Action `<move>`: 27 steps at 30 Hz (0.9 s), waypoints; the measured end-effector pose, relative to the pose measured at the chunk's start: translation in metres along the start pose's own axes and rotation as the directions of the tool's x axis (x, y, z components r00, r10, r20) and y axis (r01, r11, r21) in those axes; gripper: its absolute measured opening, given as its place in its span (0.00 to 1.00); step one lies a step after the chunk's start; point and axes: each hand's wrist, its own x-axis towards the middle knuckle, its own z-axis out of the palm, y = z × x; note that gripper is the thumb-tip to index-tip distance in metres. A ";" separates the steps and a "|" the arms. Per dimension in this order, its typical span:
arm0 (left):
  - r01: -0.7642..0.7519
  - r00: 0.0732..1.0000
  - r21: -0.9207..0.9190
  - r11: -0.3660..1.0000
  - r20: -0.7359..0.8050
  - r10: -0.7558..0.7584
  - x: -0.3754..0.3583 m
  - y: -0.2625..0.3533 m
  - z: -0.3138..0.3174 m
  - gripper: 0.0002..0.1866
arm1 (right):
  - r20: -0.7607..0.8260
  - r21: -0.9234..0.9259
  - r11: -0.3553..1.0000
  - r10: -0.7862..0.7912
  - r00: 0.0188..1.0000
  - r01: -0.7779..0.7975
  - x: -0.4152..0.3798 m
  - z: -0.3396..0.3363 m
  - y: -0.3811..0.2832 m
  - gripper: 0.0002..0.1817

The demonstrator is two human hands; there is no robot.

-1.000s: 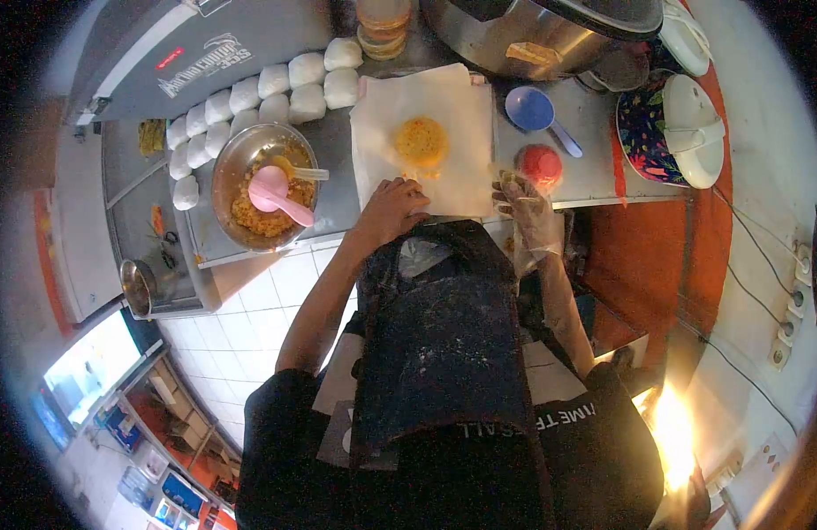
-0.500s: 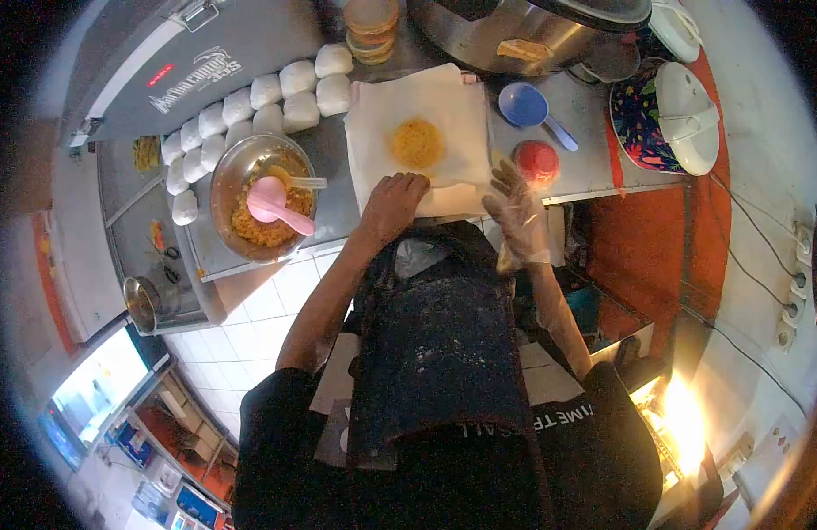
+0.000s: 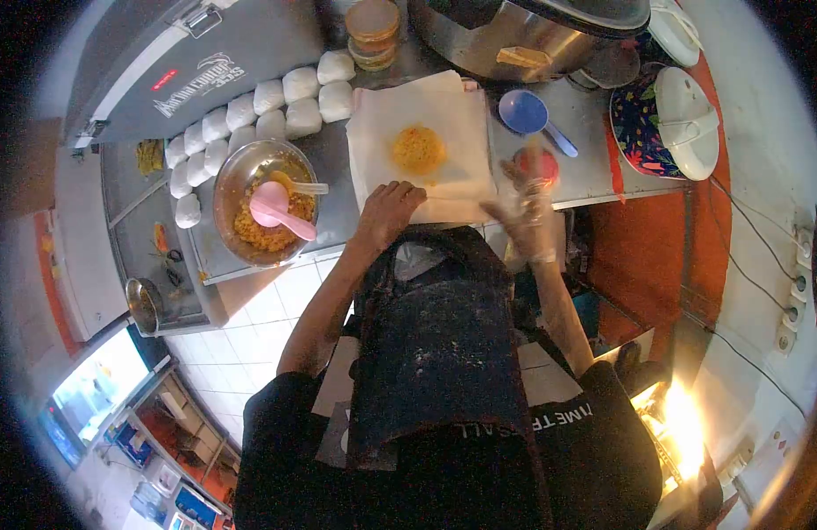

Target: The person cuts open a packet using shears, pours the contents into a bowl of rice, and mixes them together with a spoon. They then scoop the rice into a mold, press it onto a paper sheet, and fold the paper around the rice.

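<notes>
A stack of white paper sheets (image 3: pixel 461 110) lies on the metal counter in front of me, with a flat round patch of orange-yellow shredded filling (image 3: pixel 418 151) in its middle. My left hand (image 3: pixel 391 212), bare, rests on the near edge of the paper, fingers lying over it and thumb partly hidden. At the right corner of the sheets is my right hand (image 3: pixel 528 216) in a clear plastic glove, blurred by motion, its thumb apart from the fingers and nothing seen in it. Just beyond its fingers sits a small red bowl-like thing (image 3: pixel 539 164), partly covered by the blur.
On the left, a steel bowl (image 3: pixel 223 199) contains orange filling and a pink scoop (image 3: pixel 271 205). White wrapped packets (image 3: pixel 271 95) line up behind it. A blue ladle (image 3: pixel 525 112), a large steel pot (image 3: pixel 514 44) and a patterned pot (image 3: pixel 638 132) stand at the right and back.
My right hand has turned and smeared with motion, its fingers shifting over the red thing. The left hand stays on the paper's edge. The whole view has shifted slightly.
</notes>
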 end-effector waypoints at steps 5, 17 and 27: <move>0.044 0.999 -0.050 0.998 -0.011 -0.045 0.003 0.003 -0.008 0.10 | 0.358 -0.590 0.753 -0.079 0.930 0.291 0.006 0.023 0.007 0.47; 0.037 0.999 -0.046 0.998 -0.008 -0.037 -0.052 -0.008 -0.017 0.07 | 0.462 -0.430 0.836 -0.121 0.879 0.341 0.001 0.011 0.024 0.42; 0.239 0.928 -0.289 0.927 -0.212 -0.305 0.007 -0.037 -0.046 0.07 | 0.276 -0.318 0.947 0.047 0.960 0.045 0.059 0.026 0.042 0.38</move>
